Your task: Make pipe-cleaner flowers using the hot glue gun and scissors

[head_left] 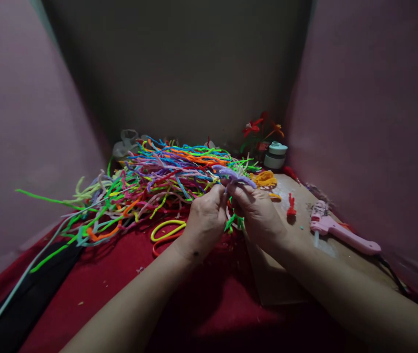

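Close together over the red cloth, my left hand (209, 212) and my right hand (256, 208) meet at the fingertips. Both are closed in a pinch on a light purple pipe cleaner (233, 175), whose fuzzy bent lengths stick out above the fingers. Its lower part is hidden by the fingers. Just behind lies a big heap of pipe cleaners (165, 169) in many colours. Bright green pieces (234, 223) show below, between the wrists. A yellow loop (167, 225) and an orange-red loop (163, 241) rest beside my left wrist.
On the board (278, 284) at the right are a pink glue gun (345, 234) and a small red twisted piece (291, 208). Behind stand a teal-lidded jar (275, 154) and red-orange flowers (255, 127). A white cord (28, 274) crosses the left. Pink walls flank both sides.
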A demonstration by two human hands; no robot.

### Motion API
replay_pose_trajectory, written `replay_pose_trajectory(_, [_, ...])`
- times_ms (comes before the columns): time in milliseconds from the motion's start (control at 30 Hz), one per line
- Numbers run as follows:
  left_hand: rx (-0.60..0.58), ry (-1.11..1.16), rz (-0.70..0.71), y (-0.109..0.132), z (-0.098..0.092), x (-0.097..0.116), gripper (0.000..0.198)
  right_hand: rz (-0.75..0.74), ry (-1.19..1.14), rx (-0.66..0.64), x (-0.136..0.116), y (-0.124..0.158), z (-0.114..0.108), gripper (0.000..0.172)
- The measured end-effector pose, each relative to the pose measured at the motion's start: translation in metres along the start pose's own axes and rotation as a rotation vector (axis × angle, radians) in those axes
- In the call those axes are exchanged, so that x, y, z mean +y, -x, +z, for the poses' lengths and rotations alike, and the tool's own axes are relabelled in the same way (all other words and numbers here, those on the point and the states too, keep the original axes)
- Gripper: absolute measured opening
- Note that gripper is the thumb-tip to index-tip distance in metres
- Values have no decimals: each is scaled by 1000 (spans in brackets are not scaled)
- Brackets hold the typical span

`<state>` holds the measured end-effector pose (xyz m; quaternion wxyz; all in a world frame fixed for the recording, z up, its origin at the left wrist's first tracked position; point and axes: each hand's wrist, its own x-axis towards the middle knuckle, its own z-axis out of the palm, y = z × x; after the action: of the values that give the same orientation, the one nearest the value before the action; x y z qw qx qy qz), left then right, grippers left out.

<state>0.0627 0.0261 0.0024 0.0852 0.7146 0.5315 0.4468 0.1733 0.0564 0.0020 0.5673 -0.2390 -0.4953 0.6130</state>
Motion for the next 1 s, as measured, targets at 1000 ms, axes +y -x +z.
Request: replay_pose_trajectory(1000, [-358, 948, -362, -5, -4, 0, 26, 76, -176, -197, 5, 5, -10, 20])
